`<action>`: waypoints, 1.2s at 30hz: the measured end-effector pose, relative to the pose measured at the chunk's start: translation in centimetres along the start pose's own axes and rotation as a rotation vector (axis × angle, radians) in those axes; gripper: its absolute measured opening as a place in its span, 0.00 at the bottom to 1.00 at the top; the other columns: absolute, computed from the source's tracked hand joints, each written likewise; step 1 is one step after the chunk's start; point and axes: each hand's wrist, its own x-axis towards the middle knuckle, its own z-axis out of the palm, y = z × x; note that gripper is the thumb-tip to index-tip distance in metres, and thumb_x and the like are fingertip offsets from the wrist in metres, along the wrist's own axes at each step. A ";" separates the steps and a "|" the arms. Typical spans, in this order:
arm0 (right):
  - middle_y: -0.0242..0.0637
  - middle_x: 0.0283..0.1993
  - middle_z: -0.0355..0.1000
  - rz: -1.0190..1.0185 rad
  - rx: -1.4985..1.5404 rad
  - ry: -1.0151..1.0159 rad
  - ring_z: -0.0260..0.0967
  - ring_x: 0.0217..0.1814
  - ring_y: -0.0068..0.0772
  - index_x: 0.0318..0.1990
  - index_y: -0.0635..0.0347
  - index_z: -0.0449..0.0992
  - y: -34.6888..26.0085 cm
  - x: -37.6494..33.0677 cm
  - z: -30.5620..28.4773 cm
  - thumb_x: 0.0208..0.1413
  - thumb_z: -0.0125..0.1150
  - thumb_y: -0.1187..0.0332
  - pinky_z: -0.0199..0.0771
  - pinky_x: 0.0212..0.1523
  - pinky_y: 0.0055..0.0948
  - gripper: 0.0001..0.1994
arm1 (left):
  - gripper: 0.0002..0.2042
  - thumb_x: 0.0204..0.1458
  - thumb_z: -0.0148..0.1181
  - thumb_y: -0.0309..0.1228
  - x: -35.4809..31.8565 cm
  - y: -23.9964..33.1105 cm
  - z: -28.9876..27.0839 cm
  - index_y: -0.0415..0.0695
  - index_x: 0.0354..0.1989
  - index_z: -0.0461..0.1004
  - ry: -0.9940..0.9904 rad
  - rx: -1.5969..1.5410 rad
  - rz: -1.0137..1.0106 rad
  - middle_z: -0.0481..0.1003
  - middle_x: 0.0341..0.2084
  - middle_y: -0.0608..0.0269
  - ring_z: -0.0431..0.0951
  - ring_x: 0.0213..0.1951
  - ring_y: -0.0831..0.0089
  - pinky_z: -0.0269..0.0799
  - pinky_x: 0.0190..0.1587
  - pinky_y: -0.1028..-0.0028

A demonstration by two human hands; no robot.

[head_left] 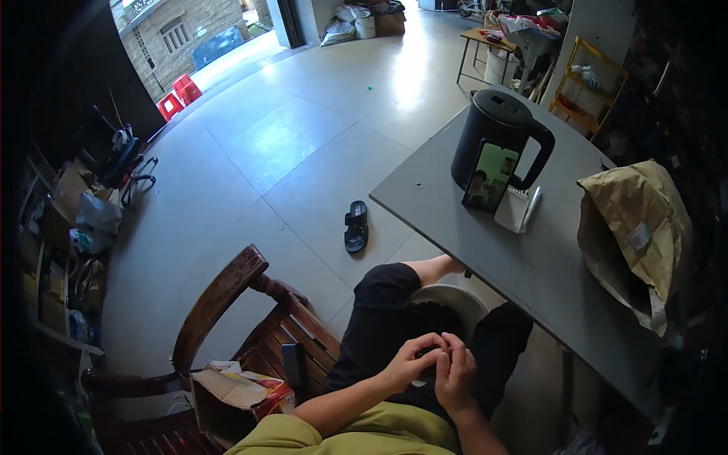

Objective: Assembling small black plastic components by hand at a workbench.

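My left hand (pixel 409 362) and my right hand (pixel 456 377) meet over my lap, fingertips pinched together. Whatever small thing they hold is hidden by the fingers. Just beyond them, a pale round basin (pixel 476 305) sits between my legs. Inside it lies a dark mass (pixel 436 315), too dim to make out piece by piece.
To the right stands a grey table (pixel 425 193) with a black electric kettle (pixel 493 114), a phone (pixel 491 178) leaning on it, a white notepad (pixel 519 210) and a brown paper bag (pixel 641 235). At left is a wooden chair (pixel 227 296) bearing an opened carton (pixel 227 387). A black sandal (pixel 356 227) lies on the floor.
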 end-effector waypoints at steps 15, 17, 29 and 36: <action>0.38 0.25 0.69 0.791 1.159 -0.303 0.62 0.14 0.20 0.37 0.65 0.71 1.9 -1.6 -4.1 0.57 0.49 0.72 0.63 0.13 0.16 0.06 | 0.16 0.39 0.64 0.26 -0.5 3.2 -1.3 0.44 0.40 0.75 -0.270 0.957 0.490 0.74 0.28 0.59 0.75 0.29 0.63 0.71 0.30 0.70; 0.38 0.28 0.70 0.829 1.195 -0.401 0.65 0.18 0.20 0.38 0.65 0.70 2.0 -1.0 -3.8 0.58 0.50 0.71 0.65 0.16 0.15 0.07 | 0.16 0.36 0.66 0.25 -0.6 3.4 -1.6 0.43 0.38 0.76 -0.257 0.979 0.485 0.74 0.27 0.59 0.75 0.28 0.64 0.71 0.28 0.71; 0.21 0.20 0.56 0.628 1.123 -0.255 0.50 0.21 0.09 0.31 0.58 0.67 2.0 -2.1 -2.7 0.61 0.48 0.64 0.49 0.20 0.14 0.09 | 0.13 0.31 0.71 0.25 0.3 3.6 0.8 0.41 0.28 0.77 -0.156 0.799 0.236 0.72 0.22 0.61 0.73 0.21 0.69 0.67 0.22 0.76; 0.30 0.30 0.65 0.302 1.197 -1.192 0.60 0.32 0.22 0.46 0.65 0.68 3.7 -2.2 -4.8 0.62 0.45 0.62 0.62 0.34 0.24 0.15 | 0.12 0.34 0.69 0.33 2.1 5.3 0.0 0.41 0.27 0.77 -0.799 0.656 0.387 0.75 0.24 0.64 0.72 0.20 0.70 0.65 0.19 0.75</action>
